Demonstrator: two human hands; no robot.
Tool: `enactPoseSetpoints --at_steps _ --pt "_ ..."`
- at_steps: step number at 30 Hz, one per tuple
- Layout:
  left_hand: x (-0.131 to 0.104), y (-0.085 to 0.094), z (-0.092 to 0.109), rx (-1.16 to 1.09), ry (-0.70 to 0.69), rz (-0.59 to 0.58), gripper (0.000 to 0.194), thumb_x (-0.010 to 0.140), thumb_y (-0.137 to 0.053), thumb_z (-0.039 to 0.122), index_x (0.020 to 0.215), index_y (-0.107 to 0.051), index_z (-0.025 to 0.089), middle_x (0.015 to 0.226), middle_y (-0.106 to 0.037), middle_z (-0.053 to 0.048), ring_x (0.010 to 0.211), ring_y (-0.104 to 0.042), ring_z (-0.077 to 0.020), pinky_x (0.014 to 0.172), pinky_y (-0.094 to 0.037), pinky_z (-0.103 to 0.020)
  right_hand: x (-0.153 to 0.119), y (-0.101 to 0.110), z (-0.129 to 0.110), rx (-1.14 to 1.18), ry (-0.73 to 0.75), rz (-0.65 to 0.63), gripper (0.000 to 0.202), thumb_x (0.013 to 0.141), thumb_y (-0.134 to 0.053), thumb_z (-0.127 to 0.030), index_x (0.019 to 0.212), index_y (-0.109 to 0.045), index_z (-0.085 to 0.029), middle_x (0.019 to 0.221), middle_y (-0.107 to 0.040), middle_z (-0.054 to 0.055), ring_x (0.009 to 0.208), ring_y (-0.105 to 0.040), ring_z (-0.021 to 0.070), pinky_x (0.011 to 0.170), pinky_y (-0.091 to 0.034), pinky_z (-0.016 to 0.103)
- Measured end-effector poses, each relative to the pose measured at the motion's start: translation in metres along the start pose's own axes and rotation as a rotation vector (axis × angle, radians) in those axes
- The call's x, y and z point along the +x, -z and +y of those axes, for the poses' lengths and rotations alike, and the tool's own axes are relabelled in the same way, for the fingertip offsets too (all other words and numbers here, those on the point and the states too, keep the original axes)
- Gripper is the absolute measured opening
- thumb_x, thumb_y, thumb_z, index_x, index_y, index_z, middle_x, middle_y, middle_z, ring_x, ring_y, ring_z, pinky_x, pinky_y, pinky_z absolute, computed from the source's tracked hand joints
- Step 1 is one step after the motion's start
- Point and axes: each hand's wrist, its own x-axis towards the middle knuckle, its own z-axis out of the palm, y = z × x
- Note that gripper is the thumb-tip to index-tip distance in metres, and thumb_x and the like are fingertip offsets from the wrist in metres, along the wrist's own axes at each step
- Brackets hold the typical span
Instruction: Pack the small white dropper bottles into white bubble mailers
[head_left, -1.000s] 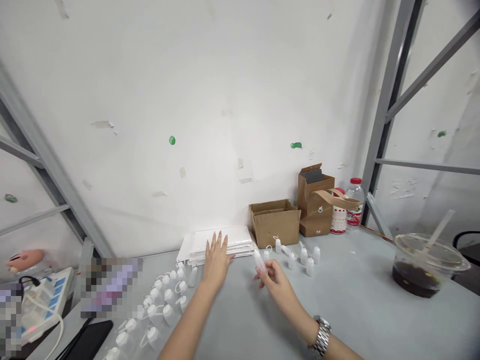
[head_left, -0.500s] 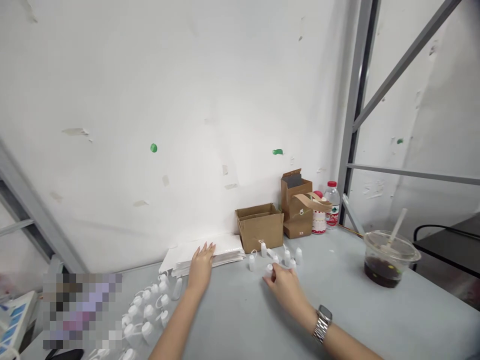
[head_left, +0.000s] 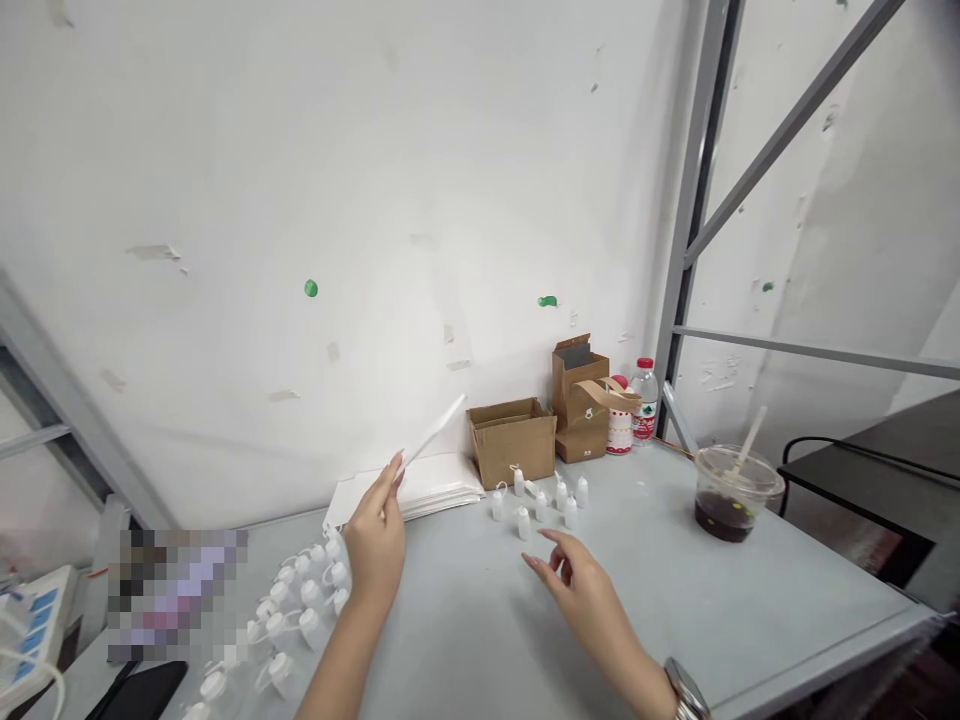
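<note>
My left hand (head_left: 379,535) is raised above a stack of flat white envelopes (head_left: 442,488). Its fingers are closed on one thin white envelope (head_left: 436,428), seen nearly edge-on and tilted up to the right. My right hand (head_left: 581,580) hovers over the grey table with thumb and forefinger apart, nothing between them. Just beyond its fingertips a small white capped bottle (head_left: 523,524) stands upright, apart from the hand. Several more such bottles (head_left: 561,495) are grouped behind it. To the left of my left forearm stand many small white bottles with looped caps (head_left: 309,594).
Against the wall are an open cardboard box (head_left: 514,450), a brown paper bag (head_left: 585,430) and a red-capped water bottle (head_left: 643,400). A plastic cup with dark drink and straw (head_left: 727,505) stands at the right. A black phone-like object (head_left: 146,692) lies front left.
My left hand has risen from the stack with an envelope in it. My right hand has let go of a small bottle, left upright, and drawn back. The view has shifted slightly.
</note>
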Motion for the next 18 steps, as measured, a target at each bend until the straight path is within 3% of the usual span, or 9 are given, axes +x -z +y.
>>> enactPoseSetpoints --at_steps 3,5,7,10,11,13,16,18 --pt "-0.036 0.018 0.037 -0.361 0.341 0.169 0.033 0.082 -0.047 0.036 0.107 -0.059 0.018 0.105 -0.067 -0.005 0.106 -0.057 -0.0225 0.089 -0.048 -0.034 -0.031 -0.016 -0.017 0.431 -0.141 -0.103 0.061 0.062 -0.060 -0.058 0.108 -0.056 -0.018 0.097 -0.060 0.011 0.076 -0.057 0.0213 0.060 -0.048 0.032" --pt "-0.066 0.020 0.046 -0.548 0.485 0.220 0.036 0.083 -0.048 0.038 0.111 -0.055 0.017 0.106 -0.066 -0.007 0.108 -0.056 -0.0225 0.088 -0.050 -0.034 -0.049 -0.032 -0.029 0.700 -0.283 -0.201 0.071 0.054 -0.065 -0.062 0.110 -0.054 -0.020 0.108 -0.057 0.013 0.086 -0.057 0.0241 0.058 -0.049 0.032" --pt "-0.099 0.019 0.040 -0.595 0.565 0.221 0.036 0.082 -0.049 0.037 0.112 -0.054 0.017 0.106 -0.066 -0.009 0.110 -0.054 -0.0229 0.087 -0.051 -0.034 -0.062 -0.043 -0.037 0.887 -0.375 -0.262 0.067 0.054 -0.064 -0.064 0.104 -0.056 -0.020 0.106 -0.058 0.012 0.087 -0.057 0.0236 0.059 -0.049 0.031" --pt "-0.141 0.026 0.011 -0.536 0.646 0.036 0.036 0.082 -0.049 0.036 0.112 -0.055 0.017 0.104 -0.067 -0.011 0.108 -0.056 -0.0261 0.084 -0.053 -0.037 -0.068 -0.043 -0.034 0.931 -0.382 -0.222 0.052 0.062 -0.059 -0.063 0.087 -0.061 -0.018 0.082 -0.063 0.007 0.070 -0.056 0.0173 0.056 -0.046 0.026" --pt "-0.151 0.032 -0.001 -0.476 0.640 -0.031 0.036 0.083 -0.049 0.036 0.113 -0.054 0.017 0.104 -0.067 -0.012 0.105 -0.058 -0.0265 0.082 -0.054 -0.037 -0.066 -0.038 -0.030 0.887 -0.362 -0.189 0.050 0.062 -0.059 -0.062 0.083 -0.061 -0.017 0.075 -0.063 0.005 0.063 -0.054 0.0156 0.054 -0.044 0.025" --pt "-0.165 0.052 -0.024 -0.280 0.559 -0.041 0.041 0.085 -0.044 0.036 0.123 -0.046 0.020 0.105 -0.067 -0.011 0.102 -0.060 -0.0255 0.080 -0.055 -0.038 -0.057 -0.026 -0.018 0.750 -0.292 -0.147 0.048 0.062 -0.059 -0.061 0.081 -0.062 -0.017 0.066 -0.061 0.003 0.057 -0.051 0.0141 0.052 -0.041 0.024" --pt "-0.170 0.082 -0.046 0.094 0.133 0.045 0.058 0.083 -0.048 0.033 0.136 -0.025 0.026 0.125 -0.054 -0.009 0.117 -0.048 -0.0258 0.085 -0.051 -0.040 -0.033 -0.011 -0.005 0.489 -0.126 -0.205 0.041 0.067 -0.056 -0.055 0.075 -0.064 -0.016 0.062 -0.059 0.001 0.056 -0.049 0.0146 0.053 -0.038 0.025" --pt "-0.170 0.091 -0.054 0.163 -0.027 0.007 0.056 0.079 -0.055 0.031 0.132 -0.034 0.032 0.129 -0.051 -0.005 0.124 -0.040 -0.0253 0.099 -0.039 -0.044 -0.014 -0.012 -0.005 0.310 -0.002 -0.303 0.035 0.072 -0.052 -0.048 0.068 -0.064 -0.016 0.061 -0.059 0.000 0.058 -0.049 0.0149 0.056 -0.038 0.025"
